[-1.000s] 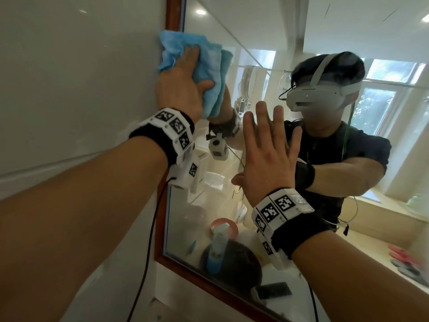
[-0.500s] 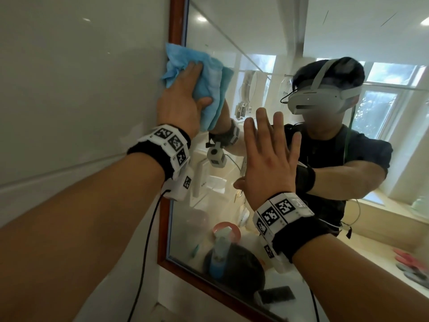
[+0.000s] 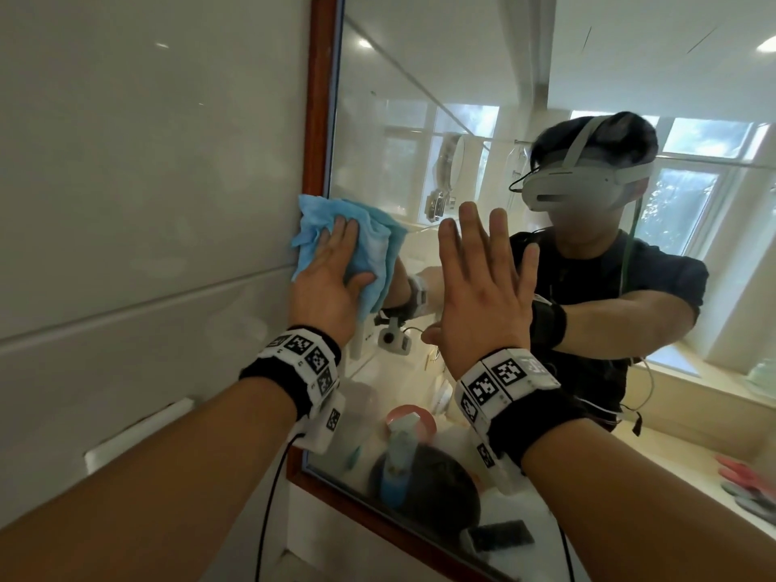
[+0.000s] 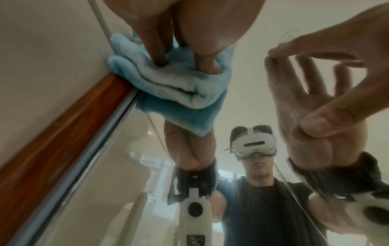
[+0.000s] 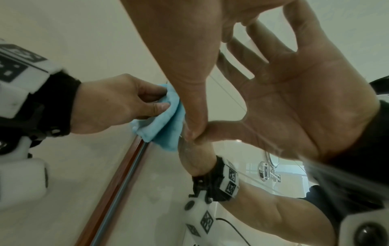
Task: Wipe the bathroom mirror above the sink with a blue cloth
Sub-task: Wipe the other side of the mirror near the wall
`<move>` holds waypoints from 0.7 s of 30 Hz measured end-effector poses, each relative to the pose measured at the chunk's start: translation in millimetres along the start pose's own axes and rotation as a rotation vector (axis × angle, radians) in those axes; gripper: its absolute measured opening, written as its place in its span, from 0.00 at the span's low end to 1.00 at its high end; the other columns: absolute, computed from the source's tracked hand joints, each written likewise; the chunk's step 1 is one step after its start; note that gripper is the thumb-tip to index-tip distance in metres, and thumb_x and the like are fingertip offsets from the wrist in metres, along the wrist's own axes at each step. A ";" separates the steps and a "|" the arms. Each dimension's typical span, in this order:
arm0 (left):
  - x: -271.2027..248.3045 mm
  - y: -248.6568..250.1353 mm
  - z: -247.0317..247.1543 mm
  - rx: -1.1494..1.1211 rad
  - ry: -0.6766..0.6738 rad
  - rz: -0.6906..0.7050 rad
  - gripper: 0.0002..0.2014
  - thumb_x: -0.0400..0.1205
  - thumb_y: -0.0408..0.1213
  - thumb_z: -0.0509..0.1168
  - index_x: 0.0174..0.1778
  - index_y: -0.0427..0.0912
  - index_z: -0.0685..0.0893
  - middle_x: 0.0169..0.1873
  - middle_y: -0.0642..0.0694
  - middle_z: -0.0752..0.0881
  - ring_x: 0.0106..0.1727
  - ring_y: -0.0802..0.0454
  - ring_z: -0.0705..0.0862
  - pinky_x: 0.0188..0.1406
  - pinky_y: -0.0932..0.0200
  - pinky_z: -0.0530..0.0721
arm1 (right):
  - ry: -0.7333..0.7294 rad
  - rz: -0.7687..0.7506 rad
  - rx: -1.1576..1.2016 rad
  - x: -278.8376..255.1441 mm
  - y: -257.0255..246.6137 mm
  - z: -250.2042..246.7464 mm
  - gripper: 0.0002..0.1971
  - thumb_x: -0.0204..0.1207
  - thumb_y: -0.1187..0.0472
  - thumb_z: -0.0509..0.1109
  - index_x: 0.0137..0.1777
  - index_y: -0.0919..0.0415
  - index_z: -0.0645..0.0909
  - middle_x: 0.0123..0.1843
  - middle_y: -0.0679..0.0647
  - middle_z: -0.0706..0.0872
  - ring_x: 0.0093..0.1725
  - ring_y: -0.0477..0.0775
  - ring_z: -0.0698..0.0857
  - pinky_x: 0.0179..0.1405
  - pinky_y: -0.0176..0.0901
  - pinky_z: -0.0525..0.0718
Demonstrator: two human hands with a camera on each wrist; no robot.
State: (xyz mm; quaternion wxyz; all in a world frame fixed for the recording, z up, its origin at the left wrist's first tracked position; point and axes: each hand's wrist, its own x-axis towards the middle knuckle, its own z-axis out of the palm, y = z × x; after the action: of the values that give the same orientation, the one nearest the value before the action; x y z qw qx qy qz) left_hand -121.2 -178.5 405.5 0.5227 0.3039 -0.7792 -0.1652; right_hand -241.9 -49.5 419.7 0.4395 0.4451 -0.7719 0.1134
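Your left hand (image 3: 331, 283) presses the blue cloth (image 3: 365, 241) flat against the mirror (image 3: 420, 77), right at the mirror's left edge where the glass meets the wooden frame (image 3: 318, 98). The cloth is bunched and folded; part of it overlaps the frame and touches the wall tile (image 3: 147, 161) beside it. In the left wrist view your fingers (image 4: 155, 50) dig straight down into the cloth (image 4: 168, 86), thumb alongside, so the hand bears down on it with mostly extended fingers rather than wrapping round it. In the right wrist view the thumb and fingertips of that left hand (image 5: 109, 103) sit on the cloth (image 5: 162, 123) at the frame (image 5: 118, 183).

Your right hand (image 3: 483, 296) is spread wide, fingers straight and apart, palm facing the glass to the right of the cloth. It holds nothing. In the right wrist view the thumb tip of your right hand (image 5: 189, 66) meets its own reflection, so it touches the mirror there; I cannot tell whether the whole palm does.

Both wrists wear black bands with white marker blocks (image 3: 504, 380). Reflected low in the mirror, below your hands: a red-rimmed cup (image 3: 409, 417), a blue bottle (image 3: 397, 468), a dark round basin (image 3: 441, 480), a phone (image 3: 499, 535).
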 end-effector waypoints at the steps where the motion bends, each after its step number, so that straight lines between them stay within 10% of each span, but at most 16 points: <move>1: 2.5 -0.5 0.4 0.011 0.001 0.016 0.34 0.85 0.38 0.65 0.86 0.49 0.58 0.85 0.53 0.58 0.84 0.51 0.60 0.82 0.50 0.64 | 0.003 0.000 0.006 -0.1 0.0 0.1 0.55 0.69 0.44 0.78 0.87 0.54 0.44 0.88 0.53 0.38 0.86 0.61 0.36 0.81 0.71 0.42; 21: 118.5 73.9 -42.3 0.097 0.189 0.120 0.33 0.87 0.44 0.61 0.86 0.56 0.53 0.86 0.55 0.54 0.83 0.53 0.63 0.77 0.59 0.65 | -0.036 -0.042 0.053 -0.6 3.5 -3.6 0.56 0.68 0.38 0.72 0.87 0.55 0.41 0.88 0.54 0.36 0.85 0.62 0.33 0.80 0.71 0.36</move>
State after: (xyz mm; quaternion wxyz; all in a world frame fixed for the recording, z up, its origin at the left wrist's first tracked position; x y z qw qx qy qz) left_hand -136.6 -196.4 549.5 0.5874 0.2959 -0.7503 -0.0665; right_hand -242.5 -45.1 422.1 0.4159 0.4746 -0.7670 0.1163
